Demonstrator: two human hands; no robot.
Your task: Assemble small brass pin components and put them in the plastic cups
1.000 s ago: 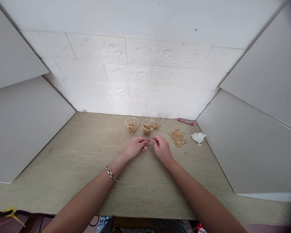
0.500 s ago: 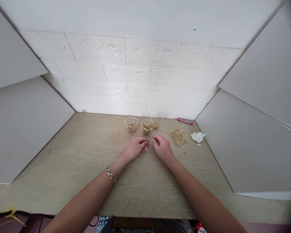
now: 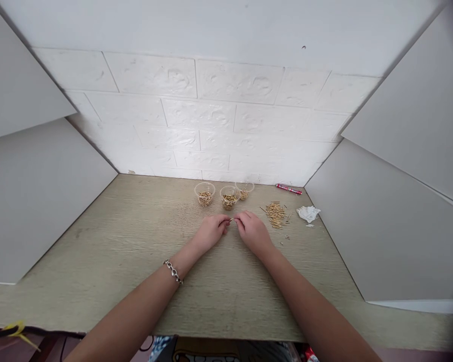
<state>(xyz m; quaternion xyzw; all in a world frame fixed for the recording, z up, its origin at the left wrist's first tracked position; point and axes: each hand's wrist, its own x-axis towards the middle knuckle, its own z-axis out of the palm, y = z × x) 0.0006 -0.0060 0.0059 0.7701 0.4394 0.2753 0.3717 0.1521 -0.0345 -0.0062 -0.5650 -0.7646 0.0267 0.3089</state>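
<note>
My left hand (image 3: 211,231) and my right hand (image 3: 252,231) meet fingertip to fingertip above the middle of the table. A tiny gold-coloured piece (image 3: 231,219) spans the small gap between them, pinched by both hands. Just beyond my fingers stand three clear plastic cups: the left cup (image 3: 205,193) and the middle cup (image 3: 229,197) hold small gold-coloured parts, and the back right cup (image 3: 244,190) holds a few more. To the right of my right hand lies a pile of thin gold-coloured rods (image 3: 276,215).
Crumpled white tissue (image 3: 308,213) lies right of the rods, with a red tube (image 3: 289,189) behind it near the wall. Fine bits are scattered left of the cups. White panels flank the wooden table (image 3: 136,226), and a patterned white wall (image 3: 211,115) closes the back.
My fingertips have drawn closer together, and the small pieces between them now look joined in one line. The cups and the rods have not moved.
</note>
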